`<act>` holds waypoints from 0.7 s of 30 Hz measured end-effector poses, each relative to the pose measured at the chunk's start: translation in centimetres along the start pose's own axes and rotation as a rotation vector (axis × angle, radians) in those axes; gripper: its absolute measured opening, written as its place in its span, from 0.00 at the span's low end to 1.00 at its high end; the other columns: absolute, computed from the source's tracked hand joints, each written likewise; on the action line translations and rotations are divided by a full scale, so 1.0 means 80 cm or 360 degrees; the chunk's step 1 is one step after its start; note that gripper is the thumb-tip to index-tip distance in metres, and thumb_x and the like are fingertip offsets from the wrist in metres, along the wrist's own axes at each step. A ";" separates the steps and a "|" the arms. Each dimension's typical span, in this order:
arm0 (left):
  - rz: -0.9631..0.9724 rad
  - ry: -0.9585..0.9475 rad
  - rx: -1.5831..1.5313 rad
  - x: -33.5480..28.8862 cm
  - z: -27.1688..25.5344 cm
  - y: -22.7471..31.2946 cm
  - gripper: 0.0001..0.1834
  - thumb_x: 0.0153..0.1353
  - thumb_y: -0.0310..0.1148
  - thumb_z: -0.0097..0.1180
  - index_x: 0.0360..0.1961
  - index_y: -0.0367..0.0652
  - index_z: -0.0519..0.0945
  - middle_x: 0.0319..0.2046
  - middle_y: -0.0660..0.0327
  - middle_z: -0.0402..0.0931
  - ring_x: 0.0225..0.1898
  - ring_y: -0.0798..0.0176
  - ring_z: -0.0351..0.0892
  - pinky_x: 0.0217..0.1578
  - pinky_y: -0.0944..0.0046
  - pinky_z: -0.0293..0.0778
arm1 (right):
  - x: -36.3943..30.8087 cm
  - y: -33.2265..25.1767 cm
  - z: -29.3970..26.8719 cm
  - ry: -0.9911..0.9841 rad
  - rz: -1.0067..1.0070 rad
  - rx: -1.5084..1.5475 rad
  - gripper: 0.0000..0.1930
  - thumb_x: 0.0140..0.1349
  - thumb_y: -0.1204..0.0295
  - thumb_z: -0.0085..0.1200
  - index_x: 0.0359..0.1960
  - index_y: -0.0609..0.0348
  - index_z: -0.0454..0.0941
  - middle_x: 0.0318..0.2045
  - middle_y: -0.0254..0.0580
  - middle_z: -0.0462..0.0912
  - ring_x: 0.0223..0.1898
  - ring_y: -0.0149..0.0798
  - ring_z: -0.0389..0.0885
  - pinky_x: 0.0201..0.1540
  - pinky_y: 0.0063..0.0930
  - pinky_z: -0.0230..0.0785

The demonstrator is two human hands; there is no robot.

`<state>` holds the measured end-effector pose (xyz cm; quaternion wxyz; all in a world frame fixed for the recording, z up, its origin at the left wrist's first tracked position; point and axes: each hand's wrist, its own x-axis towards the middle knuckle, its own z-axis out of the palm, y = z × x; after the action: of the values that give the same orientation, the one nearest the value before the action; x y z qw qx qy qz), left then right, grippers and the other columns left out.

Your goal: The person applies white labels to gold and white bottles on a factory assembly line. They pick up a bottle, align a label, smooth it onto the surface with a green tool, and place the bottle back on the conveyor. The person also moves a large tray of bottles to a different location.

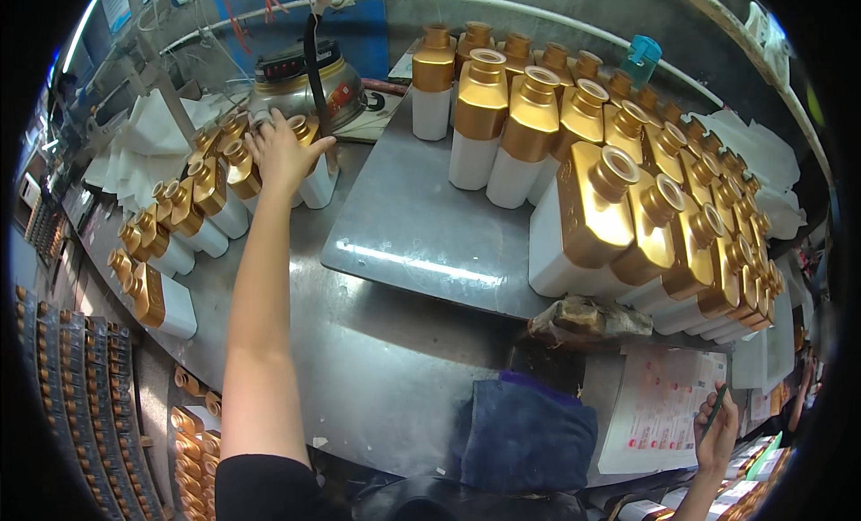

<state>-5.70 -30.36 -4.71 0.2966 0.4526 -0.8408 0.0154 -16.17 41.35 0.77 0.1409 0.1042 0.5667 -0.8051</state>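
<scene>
Holding our left hand (pixel 282 153) at the far end of a row of bottles (pixel 210 185), we have its fingers spread, with the thumb stretched out to the right. One bottle (pixel 319 187), white with a gold top, stands on the table (pixel 341 342), partly hidden by this hand, the thumb crossing in front of its gold part; whether the skin touches it, we cannot tell. From the grip, the row runs to the left and nearer to us. To the right of the grip, on a slab (pixel 404 225), a bigger group (pixel 659 243) of the same kind stands. Just beyond the grip is a pot (pixel 278 92).

Our right hand (pixel 717 438), well apart from the left one, is closed around a green stick (pixel 715 409), beside a sheet (pixel 664 395).

We judge that the step in hand is handling that one bottle, but whether it is being taken or put down, we cannot say. If taken, the next move calls for closing thumb and fingers around the gold part and lifting straight; if put down, for drawing the fingers away without knocking the neighbours.
</scene>
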 end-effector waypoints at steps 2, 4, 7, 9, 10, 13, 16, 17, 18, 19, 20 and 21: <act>0.0028 -0.0125 0.0146 0.008 0.016 -0.012 0.45 0.41 0.51 0.71 0.58 0.43 0.64 0.56 0.38 0.63 0.65 0.36 0.54 0.67 0.42 0.39 | 0.002 0.006 0.008 -0.0007 0.0017 -0.0038 0.16 0.66 0.69 0.47 0.54 0.59 0.68 0.29 0.30 0.70 0.25 0.23 0.67 0.26 0.15 0.66; 0.0039 0.0012 -0.0042 -0.005 0.034 -0.033 0.41 0.41 0.46 0.71 0.55 0.44 0.64 0.55 0.39 0.64 0.65 0.35 0.53 0.65 0.42 0.44 | 0.002 0.011 0.014 0.0011 0.0037 -0.0052 0.16 0.65 0.71 0.48 0.54 0.59 0.67 0.30 0.31 0.70 0.26 0.23 0.67 0.26 0.15 0.66; -0.0093 0.0093 -0.0529 -0.051 0.021 -0.033 0.28 0.48 0.33 0.66 0.47 0.43 0.63 0.50 0.42 0.69 0.60 0.41 0.65 0.54 0.46 0.63 | 0.002 0.023 -0.008 -0.0224 0.0028 -0.0042 0.17 0.65 0.71 0.48 0.55 0.59 0.66 0.31 0.31 0.70 0.27 0.23 0.67 0.27 0.15 0.65; -0.0221 0.0188 -0.0948 -0.070 0.006 -0.053 0.25 0.50 0.29 0.64 0.45 0.42 0.63 0.49 0.43 0.70 0.55 0.44 0.71 0.48 0.48 0.68 | 0.004 0.026 -0.010 -0.0299 0.0054 -0.0019 0.17 0.65 0.72 0.48 0.55 0.60 0.66 0.31 0.31 0.69 0.27 0.23 0.67 0.28 0.15 0.64; -0.0151 0.0281 -0.1014 -0.068 0.002 -0.056 0.25 0.52 0.27 0.62 0.47 0.41 0.62 0.48 0.46 0.72 0.51 0.47 0.75 0.46 0.51 0.71 | 0.005 0.028 -0.010 -0.0329 0.0065 -0.0008 0.17 0.65 0.72 0.48 0.54 0.60 0.66 0.31 0.31 0.69 0.28 0.23 0.66 0.28 0.15 0.63; 0.0458 0.0254 -0.0587 -0.037 -0.023 -0.050 0.44 0.46 0.36 0.70 0.61 0.42 0.59 0.55 0.44 0.67 0.56 0.44 0.68 0.54 0.52 0.67 | -0.002 0.032 0.012 -0.0305 0.0077 0.0046 0.16 0.67 0.73 0.45 0.55 0.61 0.66 0.32 0.34 0.68 0.29 0.24 0.67 0.29 0.15 0.65; 0.0364 -0.0053 -0.0215 -0.002 -0.011 -0.021 0.52 0.37 0.48 0.74 0.63 0.44 0.61 0.56 0.48 0.68 0.57 0.42 0.67 0.55 0.50 0.65 | -0.015 0.022 0.005 -0.0461 -0.0008 -0.0110 0.18 0.64 0.70 0.49 0.54 0.59 0.66 0.29 0.29 0.65 0.27 0.22 0.64 0.28 0.16 0.61; 0.0503 -0.0127 0.0067 0.013 0.005 -0.021 0.52 0.35 0.50 0.74 0.62 0.45 0.64 0.55 0.48 0.69 0.56 0.43 0.68 0.55 0.48 0.65 | -0.026 0.019 0.000 -0.0419 -0.0044 -0.0159 0.19 0.63 0.69 0.51 0.54 0.59 0.66 0.28 0.28 0.65 0.27 0.22 0.64 0.28 0.16 0.59; 0.0381 -0.0165 0.0106 0.021 0.014 -0.030 0.51 0.34 0.51 0.74 0.61 0.46 0.66 0.54 0.48 0.70 0.56 0.43 0.68 0.54 0.47 0.64 | -0.034 0.015 -0.006 -0.0467 -0.0064 -0.0193 0.18 0.62 0.68 0.52 0.52 0.59 0.67 0.28 0.28 0.66 0.27 0.22 0.65 0.27 0.18 0.59; 0.0290 -0.0220 0.0122 0.022 0.033 -0.036 0.49 0.33 0.52 0.74 0.59 0.47 0.69 0.53 0.48 0.71 0.56 0.44 0.68 0.54 0.47 0.64 | -0.040 0.017 -0.020 -0.0368 -0.0113 -0.0187 0.17 0.62 0.68 0.52 0.52 0.59 0.68 0.27 0.28 0.68 0.27 0.23 0.64 0.26 0.18 0.59; 0.0216 -0.0266 0.0230 0.019 0.041 -0.040 0.47 0.34 0.51 0.74 0.57 0.44 0.70 0.52 0.48 0.71 0.55 0.44 0.68 0.54 0.47 0.63 | -0.052 0.015 -0.031 -0.0285 -0.0143 -0.0197 0.17 0.63 0.68 0.52 0.52 0.58 0.69 0.30 0.29 0.72 0.30 0.24 0.70 0.29 0.21 0.66; 0.0273 -0.0208 0.0259 0.015 0.052 -0.051 0.46 0.36 0.48 0.74 0.57 0.40 0.69 0.51 0.47 0.72 0.55 0.45 0.69 0.54 0.48 0.63 | -0.063 0.011 -0.042 -0.0227 -0.0174 -0.0212 0.16 0.65 0.67 0.50 0.53 0.56 0.68 0.34 0.31 0.75 0.36 0.26 0.76 0.34 0.25 0.73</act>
<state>-5.09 -34.93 -8.53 0.2012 0.4017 -0.8899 0.0792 -11.11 44.81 0.49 0.1434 0.0060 0.6124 -0.7774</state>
